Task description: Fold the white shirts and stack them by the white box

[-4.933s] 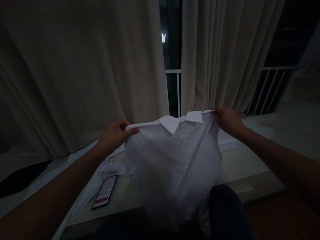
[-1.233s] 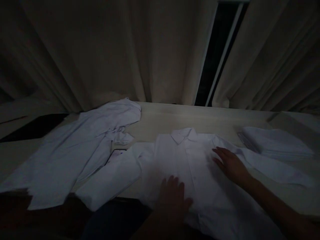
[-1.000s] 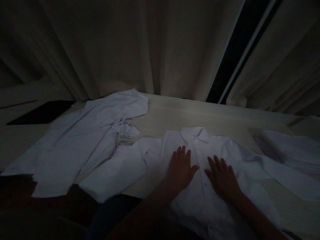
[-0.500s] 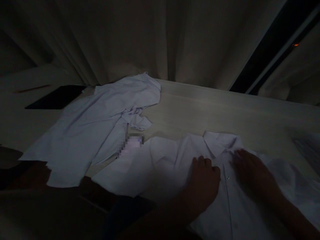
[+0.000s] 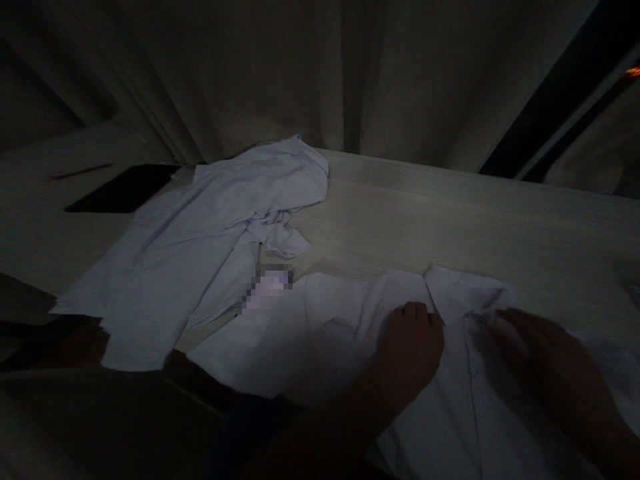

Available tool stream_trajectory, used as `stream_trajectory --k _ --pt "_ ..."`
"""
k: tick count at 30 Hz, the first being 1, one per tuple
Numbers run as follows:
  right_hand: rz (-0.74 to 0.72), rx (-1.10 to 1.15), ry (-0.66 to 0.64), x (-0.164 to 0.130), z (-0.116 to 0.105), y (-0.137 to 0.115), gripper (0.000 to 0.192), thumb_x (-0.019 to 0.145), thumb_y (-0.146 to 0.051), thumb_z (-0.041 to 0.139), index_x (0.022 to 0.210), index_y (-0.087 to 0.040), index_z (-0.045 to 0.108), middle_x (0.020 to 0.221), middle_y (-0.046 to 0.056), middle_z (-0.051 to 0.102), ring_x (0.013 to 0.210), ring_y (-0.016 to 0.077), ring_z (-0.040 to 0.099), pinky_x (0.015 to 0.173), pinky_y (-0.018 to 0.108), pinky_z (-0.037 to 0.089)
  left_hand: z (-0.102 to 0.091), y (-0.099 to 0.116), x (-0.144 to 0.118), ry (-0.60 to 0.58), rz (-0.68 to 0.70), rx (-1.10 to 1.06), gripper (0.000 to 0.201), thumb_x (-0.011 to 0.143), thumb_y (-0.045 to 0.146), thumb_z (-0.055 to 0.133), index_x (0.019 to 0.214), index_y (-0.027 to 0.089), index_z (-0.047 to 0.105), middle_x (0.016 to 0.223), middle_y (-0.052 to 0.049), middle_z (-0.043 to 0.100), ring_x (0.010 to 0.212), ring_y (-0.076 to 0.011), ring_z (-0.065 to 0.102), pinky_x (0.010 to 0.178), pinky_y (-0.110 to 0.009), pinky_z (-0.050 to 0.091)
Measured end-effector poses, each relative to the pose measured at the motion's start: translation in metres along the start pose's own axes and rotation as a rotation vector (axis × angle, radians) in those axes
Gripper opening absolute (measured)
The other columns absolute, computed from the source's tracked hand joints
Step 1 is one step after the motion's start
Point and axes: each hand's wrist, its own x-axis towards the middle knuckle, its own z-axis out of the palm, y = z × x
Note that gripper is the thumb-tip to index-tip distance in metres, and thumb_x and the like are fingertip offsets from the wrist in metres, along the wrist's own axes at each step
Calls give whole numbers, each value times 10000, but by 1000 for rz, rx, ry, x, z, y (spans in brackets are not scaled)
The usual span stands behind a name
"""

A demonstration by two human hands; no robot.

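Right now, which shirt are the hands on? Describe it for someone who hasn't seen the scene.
On the pale table before the curtains lie two white shirts. It is the near one, the collared shirt, spread flat under both hands. The other shirt, far left, is crumpled and untouched.

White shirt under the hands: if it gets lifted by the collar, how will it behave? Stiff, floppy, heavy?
Probably floppy: the white shirt lies flat, its sleeve creased on the table. Likely light, since the thin cloth wrinkles beside the left hand and right hand. The collar looks a bit firmer, its edges crisp, so it may keep some shape.
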Motion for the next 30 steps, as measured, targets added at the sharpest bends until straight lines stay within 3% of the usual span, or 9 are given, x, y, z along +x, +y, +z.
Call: stream_trajectory --k 3,8,15,23,26,30 --pt "-45 46 2 9 23 1 540 927 -464 380 1426 -262 423 1401 110 509 1322 364 429 1073 563 374 -2 2 0 -8 8 -16 160 914 265 457 954 154 565 923 -83 549 893 -218 517 734 -368 426" --pt "-38 73 -17 2 52 0 610 945 -484 341 1496 -224 301 1537 97 343 1413 355 284 1099 606 301 0 0 0 -19 -13 -52 163 920 280 451 966 164 557 949 -74 538 915 -221 506 763 -387 424" --pt "-6 112 -20 9 50 -2 627 914 -507 384 1497 -295 297 1530 72 361 1397 376 310 1072 623 342 2 -16 5 -28 -39 -90 182 932 303 443 975 174 564 968 -72 542 936 -216 508 793 -392 426" --pt "40 148 -10 11 52 -4 669 922 -541 397 1478 -177 317 1533 135 338 1399 356 312 1122 570 286 -2 -27 10 -7 -99 -79 261 881 403 554 990 166 573 1010 -85 570 987 -240 522 829 -395 439" --pt "38 141 -3 9 53 -7 659 935 -536 378 1471 -158 320 1533 147 332 1411 358 285 1125 590 264 1 -30 11 5 -134 -64 297 872 419 562 1015 159 575 1104 -118 585 1042 -265 523 870 -419 437" --pt "54 141 -22 4 45 -9 700 939 -536 384 1488 -117 274 1542 188 293 1419 369 263 1111 598 288 6 -31 11 30 -154 -40 466 882 445 534 1222 127 527 1339 -163 514 1177 -287 483 979 -446 402"
